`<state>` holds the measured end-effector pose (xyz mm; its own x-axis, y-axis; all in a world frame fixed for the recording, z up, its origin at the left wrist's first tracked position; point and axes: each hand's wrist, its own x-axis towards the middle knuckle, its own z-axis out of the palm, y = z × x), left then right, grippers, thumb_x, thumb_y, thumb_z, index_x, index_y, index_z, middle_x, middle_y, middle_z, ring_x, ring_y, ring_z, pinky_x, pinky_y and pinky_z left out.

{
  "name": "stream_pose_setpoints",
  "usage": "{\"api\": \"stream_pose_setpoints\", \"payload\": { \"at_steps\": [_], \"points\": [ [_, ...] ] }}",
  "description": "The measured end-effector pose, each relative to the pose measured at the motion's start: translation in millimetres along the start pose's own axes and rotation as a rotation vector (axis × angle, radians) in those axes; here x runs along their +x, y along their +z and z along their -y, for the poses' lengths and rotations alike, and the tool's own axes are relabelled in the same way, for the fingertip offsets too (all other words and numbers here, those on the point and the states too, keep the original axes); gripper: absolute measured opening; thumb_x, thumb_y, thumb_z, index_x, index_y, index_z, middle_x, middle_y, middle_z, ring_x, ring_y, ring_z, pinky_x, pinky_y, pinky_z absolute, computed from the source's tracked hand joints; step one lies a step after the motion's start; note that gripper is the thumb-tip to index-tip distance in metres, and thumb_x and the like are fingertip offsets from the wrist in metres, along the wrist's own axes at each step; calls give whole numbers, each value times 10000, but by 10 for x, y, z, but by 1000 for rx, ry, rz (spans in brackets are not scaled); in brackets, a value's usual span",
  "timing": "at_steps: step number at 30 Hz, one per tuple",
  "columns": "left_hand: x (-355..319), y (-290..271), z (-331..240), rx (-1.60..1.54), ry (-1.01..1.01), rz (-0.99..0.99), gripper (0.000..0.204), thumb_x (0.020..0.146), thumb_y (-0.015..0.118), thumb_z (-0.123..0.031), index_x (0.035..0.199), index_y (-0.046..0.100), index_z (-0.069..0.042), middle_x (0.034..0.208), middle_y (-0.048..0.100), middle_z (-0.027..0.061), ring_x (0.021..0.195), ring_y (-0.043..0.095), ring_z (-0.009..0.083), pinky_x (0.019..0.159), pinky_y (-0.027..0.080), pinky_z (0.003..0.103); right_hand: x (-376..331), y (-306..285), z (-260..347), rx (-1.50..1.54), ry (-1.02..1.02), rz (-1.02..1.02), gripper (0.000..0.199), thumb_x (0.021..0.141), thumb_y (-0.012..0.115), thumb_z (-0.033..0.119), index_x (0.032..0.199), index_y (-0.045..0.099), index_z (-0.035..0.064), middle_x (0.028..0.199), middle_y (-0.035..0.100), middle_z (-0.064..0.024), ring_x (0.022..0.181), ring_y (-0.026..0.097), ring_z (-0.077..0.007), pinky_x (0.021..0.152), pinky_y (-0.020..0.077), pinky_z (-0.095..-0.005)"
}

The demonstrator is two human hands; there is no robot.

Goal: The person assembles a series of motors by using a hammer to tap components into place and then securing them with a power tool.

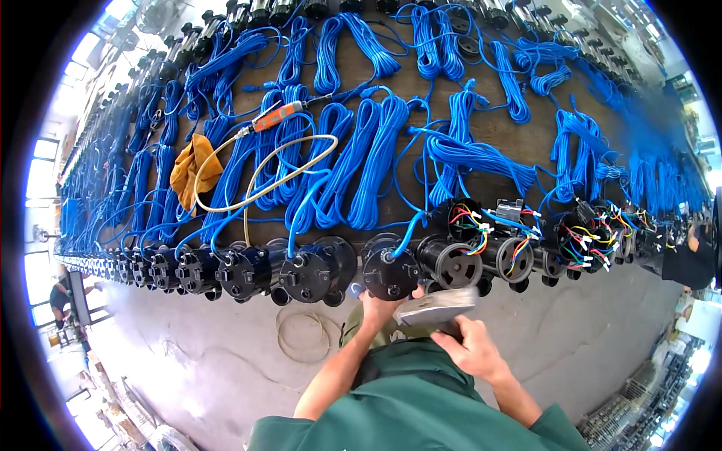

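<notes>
A black cylindrical motor with a blue cable leaving its end cap juts over the near edge of the table. My left hand is wrapped round its near end from below, fingertips showing on both sides and the rest hidden. In my right hand is a grey block-headed tool, gripped at its dark end. Motion smears this tool, so its exact kind is unclear. Its head is held just in front of the motor, to the right of my left hand.
Similar black motors line the near edge. To the right, open housings show coloured wires. Coiled blue cables cover the brown tabletop, with an orange power tool and a yellow cloth. A hose lies on the floor.
</notes>
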<state>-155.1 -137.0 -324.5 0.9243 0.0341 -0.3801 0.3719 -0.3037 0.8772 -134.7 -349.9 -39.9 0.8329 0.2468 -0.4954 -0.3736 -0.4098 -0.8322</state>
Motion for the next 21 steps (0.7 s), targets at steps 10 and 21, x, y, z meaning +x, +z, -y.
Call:
{"api": "stream_pose_setpoints", "payload": {
  "at_steps": [10, 21],
  "points": [
    [-38, -187, -209, 176, 292, -49, 531, 758, 824, -115, 1257, 655, -48, 1136, 688, 72, 1003, 658, 215, 895, 554, 394, 68, 221, -466, 374, 306, -52, 259, 1027, 696, 238, 1048, 610, -6, 697, 571, 28, 607, 539, -86, 541, 436, -311],
    [71, -163, -143, 58, 80, -29, 591, 750, 885, -244, 1271, 653, -89, 1147, 705, 113, 1030, 673, 275, 867, 549, 431, 79, 419, -623, 310, 192, -188, 249, 1029, 690, 209, 1115, 640, -19, 737, 598, 17, 636, 457, -61, 550, 407, -294]
  ]
}}
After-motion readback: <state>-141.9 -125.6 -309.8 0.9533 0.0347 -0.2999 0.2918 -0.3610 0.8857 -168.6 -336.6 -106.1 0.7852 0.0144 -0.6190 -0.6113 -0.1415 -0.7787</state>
